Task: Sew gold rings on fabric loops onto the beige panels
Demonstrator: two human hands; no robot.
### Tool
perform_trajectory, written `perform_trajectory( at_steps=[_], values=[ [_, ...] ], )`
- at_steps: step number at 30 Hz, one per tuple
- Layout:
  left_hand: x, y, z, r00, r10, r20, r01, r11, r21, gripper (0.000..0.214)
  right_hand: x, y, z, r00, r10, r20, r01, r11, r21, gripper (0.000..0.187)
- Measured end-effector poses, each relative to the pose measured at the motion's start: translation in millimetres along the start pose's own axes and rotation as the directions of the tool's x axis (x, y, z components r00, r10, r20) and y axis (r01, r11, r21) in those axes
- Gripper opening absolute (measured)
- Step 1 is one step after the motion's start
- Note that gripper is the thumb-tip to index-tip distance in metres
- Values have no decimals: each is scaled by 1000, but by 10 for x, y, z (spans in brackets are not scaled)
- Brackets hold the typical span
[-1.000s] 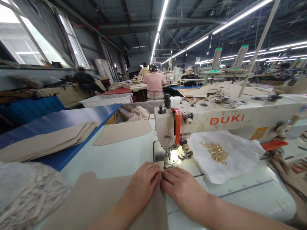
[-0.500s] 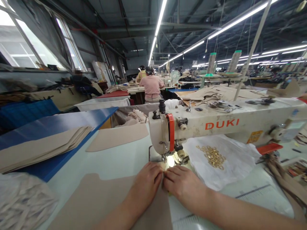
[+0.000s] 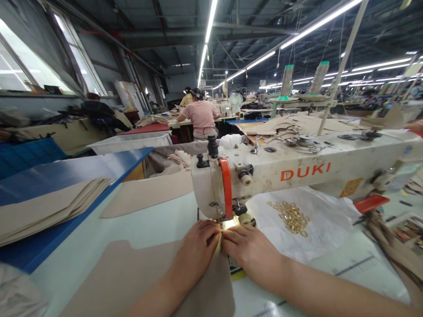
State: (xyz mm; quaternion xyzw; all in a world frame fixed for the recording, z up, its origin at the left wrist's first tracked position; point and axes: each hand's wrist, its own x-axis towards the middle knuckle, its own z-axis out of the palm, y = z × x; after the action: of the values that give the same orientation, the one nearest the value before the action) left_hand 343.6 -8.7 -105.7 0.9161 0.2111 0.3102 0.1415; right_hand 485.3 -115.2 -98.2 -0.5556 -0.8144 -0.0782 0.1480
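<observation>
A beige fabric piece [image 3: 132, 275] lies on the pale green sewing table, its upper right corner under the head of the white sewing machine [image 3: 297, 163]. My left hand [image 3: 198, 248] rests on that corner, with thumb and fingertips pinched together at the fabric edge. Just to its right, my right hand [image 3: 253, 251] has its fingers closed on the same edge, close to the needle area. The machine's lamp lights the fingertips. Fingers and machine head hide the needle, the presser foot and whatever small part may be between the fingertips.
Gold metal rings [image 3: 292, 218] lie on a white plastic bag [image 3: 324, 224] under the machine arm. Another beige piece [image 3: 148, 191] lies behind my left hand. Stacked beige pieces [image 3: 56, 207] sit on a blue board [image 3: 99, 165]. A person in pink [image 3: 201, 116] sits ahead.
The camera view has shifted, so the machine head sits a little further left. Both hands stay pinched at the fabric edge, and more of the dark machine plate shows below my right hand.
</observation>
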Motion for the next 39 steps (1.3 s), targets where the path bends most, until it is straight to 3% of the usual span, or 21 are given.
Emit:
perform_trajectory(
  at_steps=[21,25,30,39],
  values=[
    [40,3,-13,999,-48,15,48,998,30,17,21,12,40,999,24,-40,-25,999,-30,5],
    [22,24,-34,1000,-13,17,12,999,46,18,-9,-9,17,999,17,-47,-18,1000,-6,6],
    [-92,3,-51,990,129,57,-135,985,111,24,-86,-31,17,997,-45,-59,46,999,20,7],
    [-166,-37,-35,978,158,135,-182,965,189,31,-59,-25,-34,997,-70,7,70,997,13,10]
  ],
)
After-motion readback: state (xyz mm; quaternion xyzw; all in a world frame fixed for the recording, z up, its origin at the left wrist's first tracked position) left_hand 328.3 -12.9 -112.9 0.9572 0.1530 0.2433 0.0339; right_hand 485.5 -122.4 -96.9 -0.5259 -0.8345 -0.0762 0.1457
